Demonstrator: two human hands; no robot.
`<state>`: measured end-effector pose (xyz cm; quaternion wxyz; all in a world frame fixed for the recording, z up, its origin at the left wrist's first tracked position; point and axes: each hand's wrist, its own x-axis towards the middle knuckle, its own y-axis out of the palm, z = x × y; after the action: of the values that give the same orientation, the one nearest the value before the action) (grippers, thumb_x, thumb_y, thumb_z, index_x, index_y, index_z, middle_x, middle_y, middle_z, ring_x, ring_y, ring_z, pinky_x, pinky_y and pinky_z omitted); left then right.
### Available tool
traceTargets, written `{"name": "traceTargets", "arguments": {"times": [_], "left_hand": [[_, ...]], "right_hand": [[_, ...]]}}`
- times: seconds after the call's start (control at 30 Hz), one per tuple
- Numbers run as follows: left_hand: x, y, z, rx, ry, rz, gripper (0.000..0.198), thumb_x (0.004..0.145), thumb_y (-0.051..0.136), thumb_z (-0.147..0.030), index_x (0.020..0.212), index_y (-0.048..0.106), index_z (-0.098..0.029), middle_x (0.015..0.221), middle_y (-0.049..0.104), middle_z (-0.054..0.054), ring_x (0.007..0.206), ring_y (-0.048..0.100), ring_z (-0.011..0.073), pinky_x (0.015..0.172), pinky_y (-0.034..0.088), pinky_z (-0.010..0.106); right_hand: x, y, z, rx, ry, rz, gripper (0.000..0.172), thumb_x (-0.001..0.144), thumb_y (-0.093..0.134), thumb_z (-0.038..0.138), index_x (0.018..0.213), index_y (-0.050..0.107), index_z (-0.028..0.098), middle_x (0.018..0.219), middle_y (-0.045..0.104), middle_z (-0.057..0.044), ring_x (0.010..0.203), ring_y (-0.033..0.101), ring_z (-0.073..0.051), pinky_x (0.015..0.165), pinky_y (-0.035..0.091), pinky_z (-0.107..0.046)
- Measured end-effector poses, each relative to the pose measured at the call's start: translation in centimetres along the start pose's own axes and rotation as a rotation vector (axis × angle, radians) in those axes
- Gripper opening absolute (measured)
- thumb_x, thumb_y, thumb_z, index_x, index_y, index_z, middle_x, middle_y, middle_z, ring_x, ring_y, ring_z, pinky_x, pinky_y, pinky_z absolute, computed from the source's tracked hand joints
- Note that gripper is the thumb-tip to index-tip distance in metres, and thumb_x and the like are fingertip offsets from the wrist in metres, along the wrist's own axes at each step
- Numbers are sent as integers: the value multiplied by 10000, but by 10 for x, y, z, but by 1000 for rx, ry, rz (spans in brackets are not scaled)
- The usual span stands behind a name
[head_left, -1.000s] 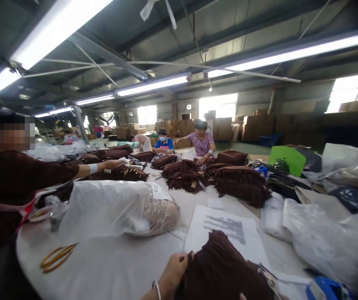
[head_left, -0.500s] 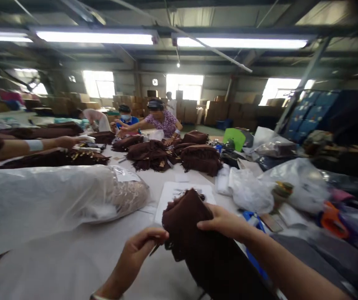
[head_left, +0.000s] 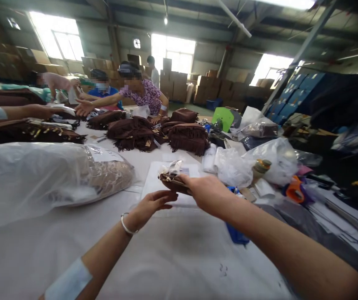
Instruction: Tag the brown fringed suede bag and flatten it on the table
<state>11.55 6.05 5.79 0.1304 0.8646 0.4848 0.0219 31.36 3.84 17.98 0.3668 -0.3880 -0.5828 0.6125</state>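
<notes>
My right hand (head_left: 202,189) grips a dark brown bag (head_left: 175,184), seen nearly edge-on, with a gold-coloured zip along its rim. Clear plastic and a whitish piece show at its far end. Just left of and below it is my left hand (head_left: 154,204), fingers stretched and apart, tips close to the bag's underside; whether they touch it I cannot tell. Underneath lies a white packet (head_left: 154,177) with a printed label, flat on the white-covered table (head_left: 179,258).
Brown fringed bags (head_left: 135,131) lie in piles across the table. A large plastic sack (head_left: 57,175) fills the left side. Clear bags (head_left: 233,166), an orange tape dispenser (head_left: 295,189) and a blue item (head_left: 237,233) are at right. Co-workers (head_left: 143,91) reach over the far side.
The brown bag has turned from its broad side to nearly edge-on and moved away from me. My left hand has let go of a thin dark piece and opened. The view has tipped down.
</notes>
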Motion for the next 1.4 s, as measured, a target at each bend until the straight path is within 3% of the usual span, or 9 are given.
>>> {"name": "traceTargets", "arguments": {"times": [0.07, 0.23, 0.33, 0.47, 0.63, 0.83, 1.13, 1.27, 1.4], "left_hand": [[-16, -12, 22, -128, -70, -80, 413, 810, 643, -377, 1152, 606, -148, 1192, 618, 131, 1146, 540, 283, 971, 437, 407], [-100, -38, 119, -484, -266, -398, 392, 843, 587, -331, 1181, 570, -133, 1231, 595, 134, 1169, 534, 248, 1008, 430, 371], [-139, -31, 142, -572, -254, -471, 434, 868, 551, -345, 1237, 519, -118, 1291, 548, 146, 1222, 486, 246, 1055, 392, 385], [-146, -16, 134, -342, -276, -516, 516, 830, 607, -428, 1239, 510, -127, 1256, 578, 136, 1161, 539, 256, 1000, 443, 381], [-139, -24, 131, 20, -296, -622, 615, 727, 688, -493, 1200, 524, -135, 1103, 660, 108, 978, 628, 244, 796, 530, 322], [-142, -22, 132, -131, -402, -650, 663, 694, 721, -458, 1205, 492, -104, 1019, 672, 125, 803, 648, 188, 702, 516, 285], [-114, 1, 141, -240, -434, -522, 545, 715, 660, -555, 1043, 593, -125, 904, 686, 84, 738, 643, 173, 677, 506, 280], [-120, -5, 147, -126, -403, -592, 611, 613, 718, -566, 1025, 557, -144, 843, 683, 53, 733, 649, 189, 664, 511, 285], [-143, -23, 131, 176, -446, -675, 581, 661, 605, -642, 952, 554, -142, 508, 576, -2, 396, 524, 175, 413, 378, 270]], "right_hand": [[-11, 40, 19, -38, -10, -80, 634, 805, 399, 38, 1405, 325, 229, 1208, 592, -134, 904, 611, -252, 757, 466, -381], [-50, 205, 64, 107, -146, -176, 557, 811, 414, 28, 1317, 463, 255, 1298, 525, -128, 956, 547, -275, 749, 499, -444], [-68, 259, 73, 198, -132, -197, 667, 785, 404, -35, 1387, 369, 251, 1358, 451, -145, 1021, 524, -258, 839, 492, -437], [-73, 258, 74, 320, -214, -213, 641, 780, 430, -33, 1361, 409, 236, 1350, 447, -121, 1087, 488, -239, 925, 466, -408], [-81, 248, 89, 446, -280, -210, 601, 756, 459, -23, 1309, 470, 211, 1333, 455, -129, 1071, 499, -226, 909, 482, -404], [-88, 253, 74, 444, -332, -183, 590, 815, 409, 2, 1356, 410, 238, 1365, 449, -106, 1103, 484, -233, 909, 468, -437], [-89, 228, 55, 619, -349, -184, 596, 748, 389, -36, 1260, 514, 241, 1200, 559, -70, 1022, 512, -187, 896, 481, -365], [-94, 243, 56, 560, -355, -180, 575, 771, 388, -21, 1259, 512, 258, 1199, 563, -69, 1012, 531, -190, 886, 489, -373], [-90, 275, 52, 453, -455, -309, 449, 818, 513, 121, 1238, 522, 281, 1108, 633, -53, 904, 608, -203, 764, 541, -329]]}}
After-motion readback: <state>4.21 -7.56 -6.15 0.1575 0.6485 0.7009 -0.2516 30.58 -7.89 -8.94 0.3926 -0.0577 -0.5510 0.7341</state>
